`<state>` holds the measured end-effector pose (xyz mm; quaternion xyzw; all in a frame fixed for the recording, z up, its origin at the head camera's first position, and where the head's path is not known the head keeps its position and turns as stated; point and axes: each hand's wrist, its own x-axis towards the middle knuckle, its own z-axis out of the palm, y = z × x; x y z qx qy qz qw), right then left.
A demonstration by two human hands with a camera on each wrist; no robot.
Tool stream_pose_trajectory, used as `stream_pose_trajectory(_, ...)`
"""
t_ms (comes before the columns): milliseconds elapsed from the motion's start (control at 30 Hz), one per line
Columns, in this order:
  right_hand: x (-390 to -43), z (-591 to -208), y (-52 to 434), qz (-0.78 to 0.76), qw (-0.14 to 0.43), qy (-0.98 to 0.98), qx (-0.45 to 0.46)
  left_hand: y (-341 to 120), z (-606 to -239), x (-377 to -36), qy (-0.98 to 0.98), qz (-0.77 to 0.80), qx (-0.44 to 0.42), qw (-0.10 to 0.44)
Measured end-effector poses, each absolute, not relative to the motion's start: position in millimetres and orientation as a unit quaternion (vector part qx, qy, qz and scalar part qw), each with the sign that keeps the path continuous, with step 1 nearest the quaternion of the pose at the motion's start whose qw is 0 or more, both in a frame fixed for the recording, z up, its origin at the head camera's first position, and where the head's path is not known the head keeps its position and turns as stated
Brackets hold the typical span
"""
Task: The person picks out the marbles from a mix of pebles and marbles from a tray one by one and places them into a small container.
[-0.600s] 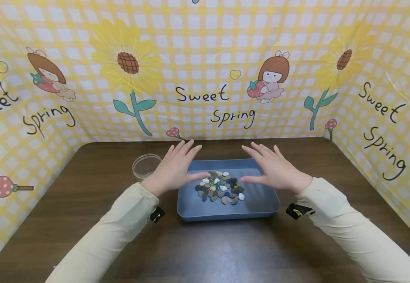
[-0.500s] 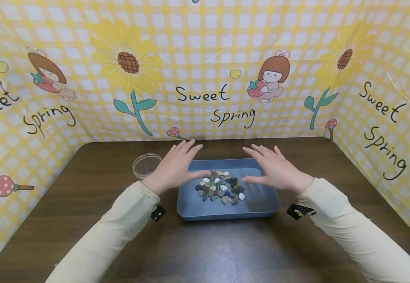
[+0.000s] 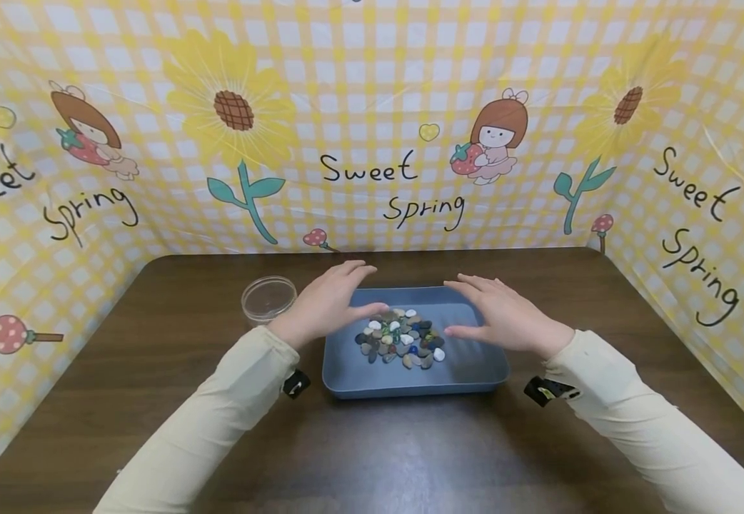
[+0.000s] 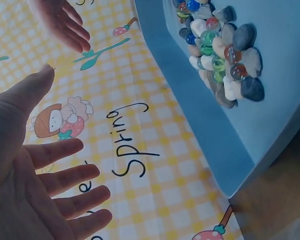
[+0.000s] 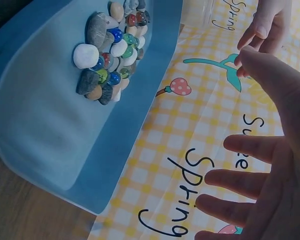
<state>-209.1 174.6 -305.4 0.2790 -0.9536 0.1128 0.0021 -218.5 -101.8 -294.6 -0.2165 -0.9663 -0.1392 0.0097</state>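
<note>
A blue rectangular tray (image 3: 468, 371) lies on the brown table, with a pile of pebbles (image 3: 398, 339) in its middle. Mixed among the grey, tan and white stones are glass marbles (image 4: 208, 37) in green, blue and red. Over the tray's left side hovers my left hand (image 3: 323, 303), palm inward, thumb apart from the fingers. Opposite it, above the right side, is my right hand (image 3: 513, 314) in a mirrored pose. Both hands hold nothing; their extended fingers and thumbs show in the wrist views too.
Behind my left hand stands a clear round container (image 3: 259, 314), partly covered by that hand. A yellow checked cloth (image 3: 372, 128) with printed flowers and figures walls in the back and both sides. Each wrist wears a black camera mount (image 3: 295, 384).
My left hand has shifted slightly right and its fingers have come closer together. The right hand has moved slightly right and down. Tray, pebbles and container stay put.
</note>
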Motion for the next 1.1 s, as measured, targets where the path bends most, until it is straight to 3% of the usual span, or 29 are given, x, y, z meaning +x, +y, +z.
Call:
stream_pose_trajectory(367,-203,-313,181,0.103,0.009,-0.954,0.283,-94,-305,-224,-0.946,-0.196,-0.256,-0.037)
stream_pose_trajectory(1100,-184,-335,202,0.104,-0.006,-0.951,0.29,-90,-314,-235,-0.925,-0.242,-0.286,-0.068)
